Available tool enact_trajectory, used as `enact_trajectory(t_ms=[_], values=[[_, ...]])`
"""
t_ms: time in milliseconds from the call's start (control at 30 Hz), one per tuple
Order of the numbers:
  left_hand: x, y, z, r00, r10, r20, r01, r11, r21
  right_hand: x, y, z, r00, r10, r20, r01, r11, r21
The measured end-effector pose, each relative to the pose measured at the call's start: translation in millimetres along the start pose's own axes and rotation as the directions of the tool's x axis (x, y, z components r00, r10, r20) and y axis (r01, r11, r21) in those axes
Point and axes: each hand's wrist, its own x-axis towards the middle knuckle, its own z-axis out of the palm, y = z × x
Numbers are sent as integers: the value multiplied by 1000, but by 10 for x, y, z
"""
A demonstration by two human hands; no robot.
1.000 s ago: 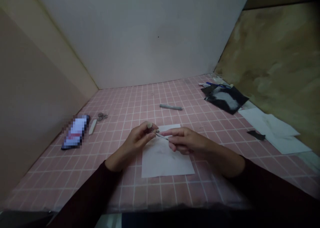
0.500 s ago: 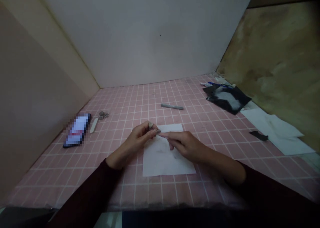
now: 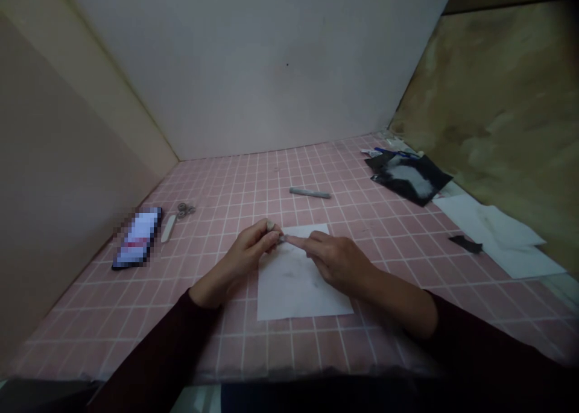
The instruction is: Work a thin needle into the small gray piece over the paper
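My left hand [image 3: 250, 246] is closed, pinching a small greyish piece [image 3: 283, 239] between thumb and fingers. Its exact kind is too small to make out. A pale beige bit [image 3: 270, 225] shows by the curled left index finger; I cannot tell whether it is part of the same piece. My right hand [image 3: 337, 259] stretches its index finger out so that the tip touches the greyish piece. Its other fingers are bent, and nothing is visible in them. Beneath both hands lies a white sheet of paper [image 3: 303, 295] with faint grey smudges.
A grey stick [image 3: 310, 193] lies beyond the paper. To the left are a phone [image 3: 138, 238], a white flat stick [image 3: 169, 228] and small grey coils [image 3: 184, 210]. On the right are a black sheet with white powder [image 3: 414, 181], white papers [image 3: 506, 244] and a dark scrap [image 3: 465, 243].
My right hand has turned and its lower fingers have curled in, while the index fingertip stays at the greyish piece. My left hand keeps its pinch. The view has shifted slightly.
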Motion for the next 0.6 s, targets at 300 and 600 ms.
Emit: enact_trajectory(t_ms=[300,600], values=[[-51,32,16,989,148,-8,-149,989,-27,78,69,-137,871,134,472,-486,373,790],[-10,30,-9,1000,-3,5,4,996,-90,10,-17,4,1000,8,-18,-7,995,99]])
